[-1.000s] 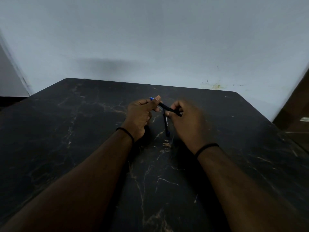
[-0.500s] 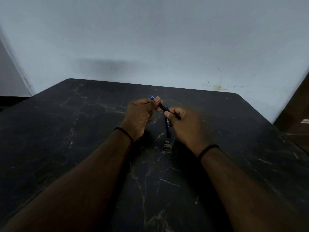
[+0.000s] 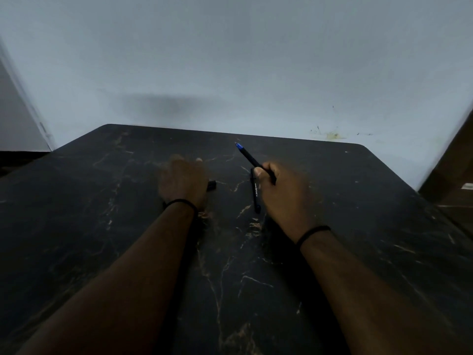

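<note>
My right hand (image 3: 284,193) grips a black pen (image 3: 249,158) by its lower barrel, and the bare blue tip points up and to the left above the table. A second black pen (image 3: 255,194) lies flat on the table just left of that hand. My left hand (image 3: 183,179) is blurred and hovers low over the table, back up, well left of the pens. A short black piece, like a pen cap (image 3: 212,185), pokes out at its thumb side. Whether the fingers hold it is hidden.
Everything happens on a black marble-patterned table (image 3: 358,226) that reaches to a pale wall (image 3: 230,60). A brown wooden piece of furniture (image 3: 455,180) stands past the table's right edge.
The hands were together on the held pen; my left hand has pulled away to the left with a short black piece by it. The pen's blue tip now stands free of the left hand.
</note>
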Available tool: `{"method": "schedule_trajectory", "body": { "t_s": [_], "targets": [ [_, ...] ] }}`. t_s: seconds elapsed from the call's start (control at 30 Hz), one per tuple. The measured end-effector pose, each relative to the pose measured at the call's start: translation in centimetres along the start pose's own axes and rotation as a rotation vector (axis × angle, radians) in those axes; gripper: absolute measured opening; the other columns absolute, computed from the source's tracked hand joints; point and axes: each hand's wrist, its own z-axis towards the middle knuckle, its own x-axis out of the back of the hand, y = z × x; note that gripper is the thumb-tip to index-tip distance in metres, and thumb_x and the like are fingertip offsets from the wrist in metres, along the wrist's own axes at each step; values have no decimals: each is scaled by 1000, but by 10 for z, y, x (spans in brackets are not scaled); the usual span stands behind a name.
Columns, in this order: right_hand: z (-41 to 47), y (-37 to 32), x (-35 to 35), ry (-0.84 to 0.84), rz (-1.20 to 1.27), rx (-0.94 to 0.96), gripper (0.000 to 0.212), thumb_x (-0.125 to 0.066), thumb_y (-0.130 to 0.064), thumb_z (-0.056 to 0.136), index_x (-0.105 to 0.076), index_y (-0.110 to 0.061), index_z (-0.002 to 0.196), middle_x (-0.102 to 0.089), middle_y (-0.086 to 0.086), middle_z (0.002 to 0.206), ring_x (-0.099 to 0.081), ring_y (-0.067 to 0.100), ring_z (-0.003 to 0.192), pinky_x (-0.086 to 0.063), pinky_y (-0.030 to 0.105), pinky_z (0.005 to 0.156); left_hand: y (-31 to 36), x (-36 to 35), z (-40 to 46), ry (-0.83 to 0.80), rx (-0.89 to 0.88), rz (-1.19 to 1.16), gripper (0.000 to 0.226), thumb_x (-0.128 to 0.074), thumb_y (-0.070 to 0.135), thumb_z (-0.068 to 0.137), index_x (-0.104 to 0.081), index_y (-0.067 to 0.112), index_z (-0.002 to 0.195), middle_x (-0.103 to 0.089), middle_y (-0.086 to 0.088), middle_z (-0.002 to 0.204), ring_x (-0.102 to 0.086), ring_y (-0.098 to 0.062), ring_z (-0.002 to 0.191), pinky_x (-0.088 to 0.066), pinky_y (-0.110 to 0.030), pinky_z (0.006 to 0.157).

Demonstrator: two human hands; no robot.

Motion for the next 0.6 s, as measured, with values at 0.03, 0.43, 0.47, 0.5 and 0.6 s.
{"method": "schedule_trajectory", "body": {
  "t_s": [0.03,0.43,0.47,0.5,0.6],
  "targets": [
    [-1,-1,0,0,-11,12,28,-53,-44,97,-56,-26,76,-51,-9,57,-50,1,54,-24,17,47,0,-1,-1,-42,-27,70,51,-51,50,93,-62,5,114,-65,-16,115,-61,-35,106,-47,-38,84],
    [6,-4,-4,19,224,-108,16,-58,-22,93,-60,-33,105,-66,-14,95,-63,4,85,-44,15,69,6,-1,-10,-221,-273,389,55,-63,59,85,-69,7,99,-68,-16,107,-64,-34,99,-46,-36,79],
    [6,-4,-4,26,227,-115,16,-58,-21,93,-57,-35,100,-65,-15,92,-63,4,85,-43,16,68,7,-1,-10,-217,-270,352,51,-63,57,86,-69,7,95,-68,-16,103,-64,-33,96,-44,-33,73],
    [6,-4,-5,26,222,-119,15,-57,-22,92,-55,-37,94,-66,-15,87,-63,3,83,-43,18,67,7,-1,-10,-210,-265,287,46,-63,54,88,-68,8,89,-67,-14,95,-64,-33,91,-41,-32,69],
    [4,-3,-6,7,184,-116,17,-48,-28,92,-53,-37,79,-68,-12,75,-61,0,71,-43,24,62,12,-4,-11,-236,-247,40,32,-62,39,93,-69,8,84,-62,-8,78,-61,-25,74,-38,-29,63]
  ]
}}
